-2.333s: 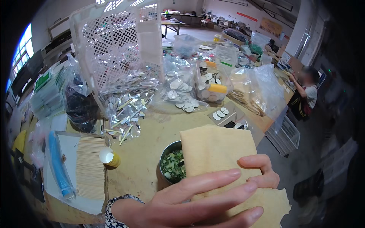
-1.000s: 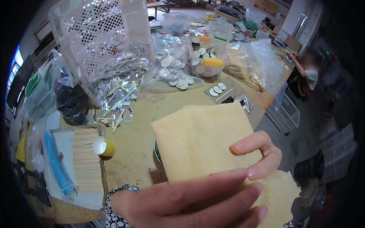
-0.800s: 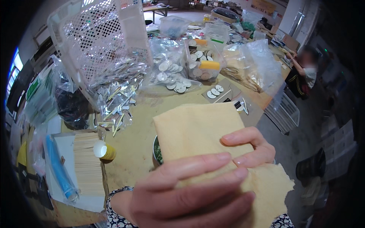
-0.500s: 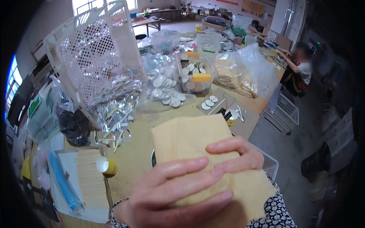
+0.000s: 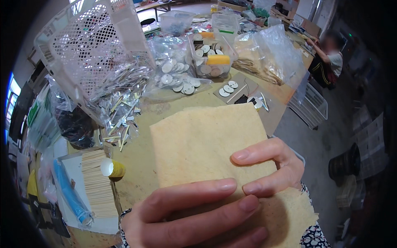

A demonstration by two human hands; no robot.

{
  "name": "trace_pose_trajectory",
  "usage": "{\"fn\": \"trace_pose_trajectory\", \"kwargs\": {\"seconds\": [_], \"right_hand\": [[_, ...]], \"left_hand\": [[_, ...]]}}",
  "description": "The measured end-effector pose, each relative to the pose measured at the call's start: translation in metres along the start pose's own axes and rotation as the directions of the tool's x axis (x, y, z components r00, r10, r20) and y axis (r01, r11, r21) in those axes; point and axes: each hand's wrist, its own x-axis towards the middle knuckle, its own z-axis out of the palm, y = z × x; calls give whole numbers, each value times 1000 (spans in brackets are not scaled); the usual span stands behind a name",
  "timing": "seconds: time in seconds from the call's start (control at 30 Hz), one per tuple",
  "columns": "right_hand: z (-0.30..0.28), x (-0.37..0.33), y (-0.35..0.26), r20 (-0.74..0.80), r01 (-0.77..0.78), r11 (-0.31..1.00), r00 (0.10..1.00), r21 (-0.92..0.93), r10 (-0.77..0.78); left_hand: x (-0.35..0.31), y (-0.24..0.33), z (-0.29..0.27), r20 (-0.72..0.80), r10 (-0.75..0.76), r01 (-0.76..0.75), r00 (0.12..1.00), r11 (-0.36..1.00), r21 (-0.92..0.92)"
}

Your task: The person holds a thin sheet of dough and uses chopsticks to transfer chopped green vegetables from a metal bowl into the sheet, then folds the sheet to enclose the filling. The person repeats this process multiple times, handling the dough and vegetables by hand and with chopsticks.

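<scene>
A pale yellow, cloth-like sheet (image 5: 206, 140) with one ragged edge is held up in front of me, above the table. My left hand (image 5: 190, 211) reaches across its lower part, fingers closed over the front and thumb hidden. On the right side, my right hand (image 5: 277, 165) grips it with curled fingers near the left fingertips. To the left on the table lies a small yellow cup (image 5: 113, 168) on its side, beside a row of thin wooden sticks (image 5: 98, 186) and a blue roll in clear plastic (image 5: 70, 190).
A white perforated crate (image 5: 87, 41) leans at far left, spilling small wrapped pieces. Beyond the sheet stand a clear box (image 5: 213, 68) of white discs, a bag of discs (image 5: 171, 68) and a large plastic bag (image 5: 269, 53). A person (image 5: 326, 62) sits at right.
The sheet sits higher and more to the left in view, with more of its face showing. My left fingers have shifted lower across it. The right hand has moved slightly right.
</scene>
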Motion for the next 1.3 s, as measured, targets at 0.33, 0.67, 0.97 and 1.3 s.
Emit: {"fn": "trace_pose_trajectory", "kwargs": {"seconds": [0.33,0.67,0.97,1.3], "right_hand": [[-10,7,13,15,-16,989,1000,-146,19],[-25,11,68,-101,33,926,992,-376,-77],[-27,12,73,-47,122,897,987,-425,-156],[-37,3,77,65,259,793,961,-552,-269]], "left_hand": [[-12,3,16,-107,-431,423,896,902,-91],[-41,-52,33,67,-645,641,762,735,-221],[-50,-63,42,17,-495,488,869,850,-200],[-44,-54,34,121,-469,482,875,866,-130]]}}
